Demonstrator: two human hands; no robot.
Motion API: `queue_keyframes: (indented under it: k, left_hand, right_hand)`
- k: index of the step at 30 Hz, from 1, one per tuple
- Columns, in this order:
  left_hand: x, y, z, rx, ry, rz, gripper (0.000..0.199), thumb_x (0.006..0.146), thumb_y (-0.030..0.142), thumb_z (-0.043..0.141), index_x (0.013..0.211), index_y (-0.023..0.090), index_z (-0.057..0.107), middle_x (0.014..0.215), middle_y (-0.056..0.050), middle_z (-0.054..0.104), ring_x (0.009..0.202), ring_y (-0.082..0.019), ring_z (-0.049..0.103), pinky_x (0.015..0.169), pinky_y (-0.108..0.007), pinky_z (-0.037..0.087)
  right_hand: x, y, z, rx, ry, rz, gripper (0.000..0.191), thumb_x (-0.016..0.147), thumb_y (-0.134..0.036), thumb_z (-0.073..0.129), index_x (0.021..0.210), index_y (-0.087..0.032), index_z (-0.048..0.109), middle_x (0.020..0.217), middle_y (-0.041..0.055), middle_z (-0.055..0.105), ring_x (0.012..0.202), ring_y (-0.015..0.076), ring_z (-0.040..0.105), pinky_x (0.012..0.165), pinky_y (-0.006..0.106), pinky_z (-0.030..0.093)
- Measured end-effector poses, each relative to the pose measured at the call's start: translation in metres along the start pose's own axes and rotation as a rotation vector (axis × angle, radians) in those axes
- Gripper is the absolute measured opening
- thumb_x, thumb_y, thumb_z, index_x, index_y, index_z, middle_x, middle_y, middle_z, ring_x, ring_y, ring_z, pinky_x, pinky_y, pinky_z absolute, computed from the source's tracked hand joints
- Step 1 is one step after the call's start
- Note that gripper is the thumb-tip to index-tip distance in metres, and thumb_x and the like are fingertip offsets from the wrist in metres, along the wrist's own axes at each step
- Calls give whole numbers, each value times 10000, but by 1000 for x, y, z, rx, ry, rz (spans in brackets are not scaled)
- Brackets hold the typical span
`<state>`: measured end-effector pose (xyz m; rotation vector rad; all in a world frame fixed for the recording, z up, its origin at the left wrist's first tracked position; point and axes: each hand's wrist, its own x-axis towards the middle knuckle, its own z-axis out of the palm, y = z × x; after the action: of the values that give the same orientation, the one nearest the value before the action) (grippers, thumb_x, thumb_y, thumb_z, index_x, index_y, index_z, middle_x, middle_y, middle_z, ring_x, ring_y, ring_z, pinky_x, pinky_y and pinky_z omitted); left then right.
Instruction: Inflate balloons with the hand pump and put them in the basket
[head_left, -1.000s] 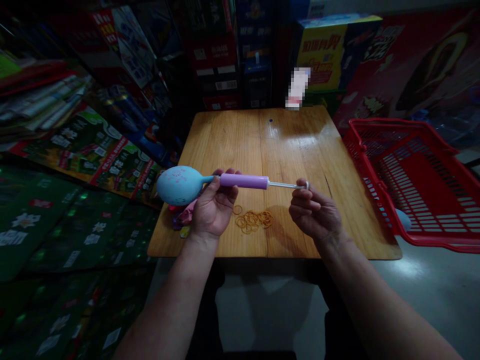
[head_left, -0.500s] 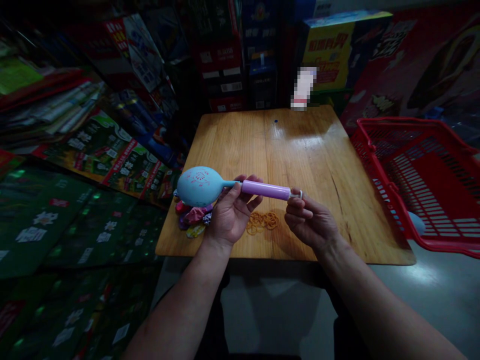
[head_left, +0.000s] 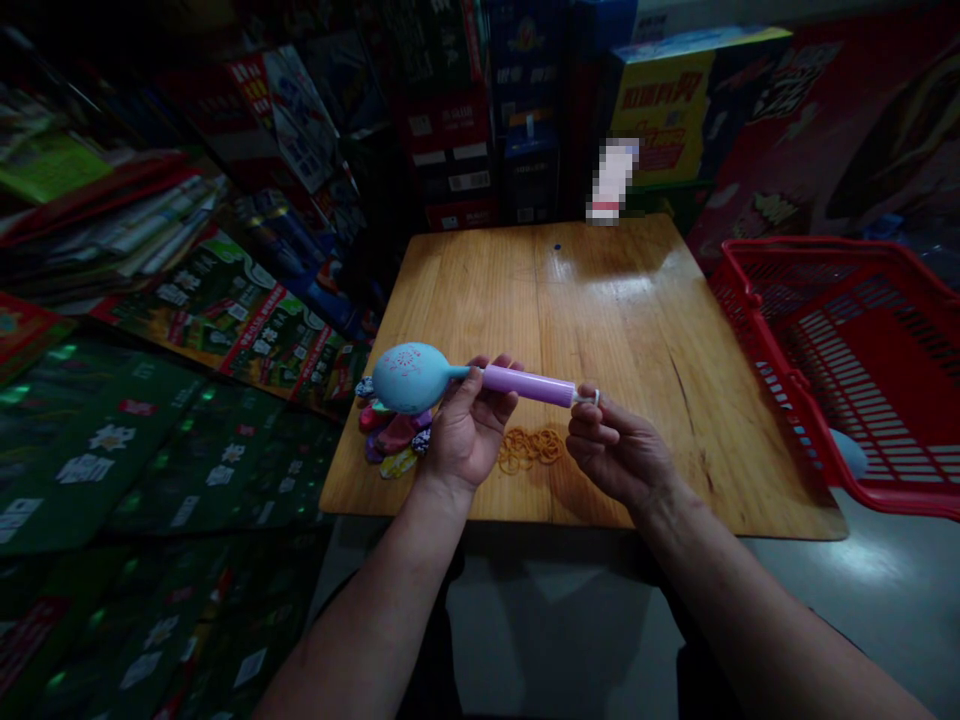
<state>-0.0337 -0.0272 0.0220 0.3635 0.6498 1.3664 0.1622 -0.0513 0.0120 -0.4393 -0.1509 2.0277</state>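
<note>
Head view looks down on a square, light-brown wooden table, the table (head_left: 637, 340), the largest single thing. Left of the table stands a bank of dark-green printed cartons (head_left: 150, 440). Right of the table is a red, slatted plastic basket (head_left: 911, 370). Beyond the table's far edge, toward its right, stands a yellow-and-blue printed box (head_left: 667, 110).

Two bare hands are raised over the table's near half, well apart from each other. The left hand (head_left: 472, 420), palm up, is clamped with thumb and fingers around the front end of a tubular lilac plastic hand pump (head_left: 529, 385), beside the balloon's neck. The right hand (head_left: 622, 445) pinches the pump's white plastic ring handle (head_left: 589, 398) between curled fingers, the handle close against the barrel.

Over the table's left side, a pale-blue, egg-shaped, inflated rubber balloon (head_left: 409, 378) with pink print sits on the pump's tip. Beneath it, on the table's left edge, lies a multicoloured pile of limp rubber balloons (head_left: 394, 435). Near the table's front edge lies a loose heap of tan rubber bands (head_left: 530, 447). Smallest is a round dark-blue spot (head_left: 557, 247) near the table's far edge.
</note>
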Motion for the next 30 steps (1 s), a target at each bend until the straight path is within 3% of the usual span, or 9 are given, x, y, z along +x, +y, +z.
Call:
queue_keyframes:
  k: [7, 13, 16, 25, 30]
  left_hand:
    - [7, 28, -7, 44, 30, 132, 139, 927, 271, 664, 1054, 228, 699, 1247, -53, 711, 1258, -223, 615, 794, -204, 584]
    - [-5, 7, 1, 85, -55, -7, 178, 938, 263, 640, 1106, 242, 695, 1262, -58, 707, 1256, -253, 618, 866, -315, 592]
    - [-7, -1, 4, 69, -73, -7, 168, 934, 247, 644, 1091, 228, 699, 1238, -64, 717, 1233, -251, 634, 854, -303, 592]
    - [5, 30, -5, 46, -12, 116, 133, 914, 251, 672, 1040, 220, 702, 1165, -48, 738, 1218, -215, 642, 771, -198, 582]
    - [-1, 12, -3, 83, -17, 52, 164, 921, 274, 662, 1078, 233, 692, 1223, -52, 718, 1205, -228, 647, 814, -270, 591]
  right_hand:
    - [-9, -28, 4, -16, 27, -91, 117, 919, -101, 593, 955, -197, 649, 671, -72, 597, 451, 17, 430, 460, 139, 393]
    - [-7, -7, -2, 9, 23, -10, 136, 870, -116, 683, 986, -178, 652, 761, -49, 672, 502, 10, 501, 506, 128, 456]
    - [-3, 1, -2, -5, 14, 4, 140, 873, -132, 691, 995, -186, 650, 775, -55, 680, 496, 0, 493, 508, 117, 451]
    - [-12, -26, 6, -8, 50, -80, 151, 938, -92, 544, 955, -195, 653, 686, -67, 612, 429, 6, 412, 445, 117, 391]
    - [-8, -11, 2, 8, 89, -27, 109, 937, -110, 578, 928, -187, 655, 660, -69, 603, 416, 9, 400, 437, 127, 393]
